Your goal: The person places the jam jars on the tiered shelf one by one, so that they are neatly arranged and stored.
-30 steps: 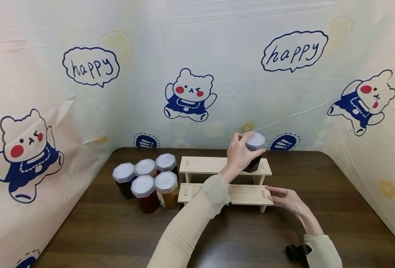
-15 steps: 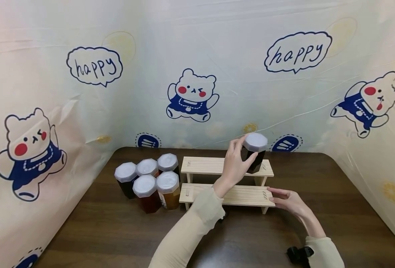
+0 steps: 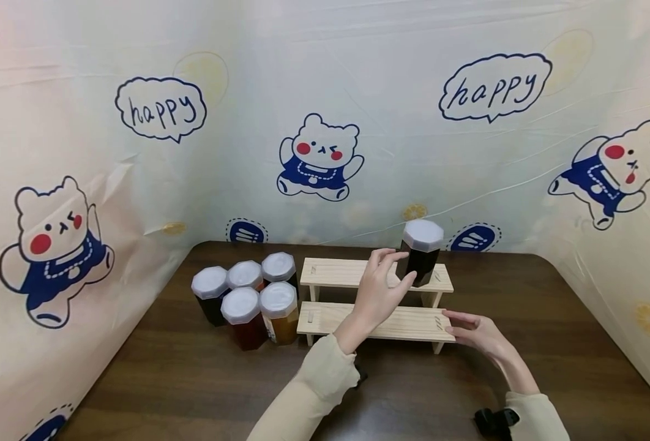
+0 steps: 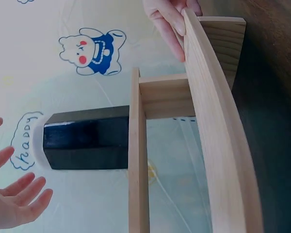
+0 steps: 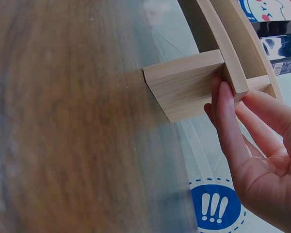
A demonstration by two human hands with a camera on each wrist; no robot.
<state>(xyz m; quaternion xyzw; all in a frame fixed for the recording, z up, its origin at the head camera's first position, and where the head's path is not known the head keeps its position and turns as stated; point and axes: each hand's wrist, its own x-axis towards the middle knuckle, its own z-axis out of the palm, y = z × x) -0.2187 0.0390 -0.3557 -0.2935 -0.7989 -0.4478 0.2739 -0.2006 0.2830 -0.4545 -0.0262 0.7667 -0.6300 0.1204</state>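
Note:
A dark jar with a white octagonal lid stands upright at the right end of the upper board of a two-tier wooden rack. My left hand is beside it, fingers spread and holding nothing; the left wrist view shows a gap between these fingers and the jar. My right hand pinches the right end of the rack's lower board. In the right wrist view, thumb and fingers of the right hand lie on both sides of that board's end.
Left of the rack, several more white-lidded jars cluster on the brown wooden table, their contents dark, red and amber. Behind the table hangs a printed curtain with cartoon bears. A black strap device sits at the right wrist.
My left hand has let go of the dark jar and drawn back to the left and toward me. The jar stays on the upper board; the right hand keeps its grip.

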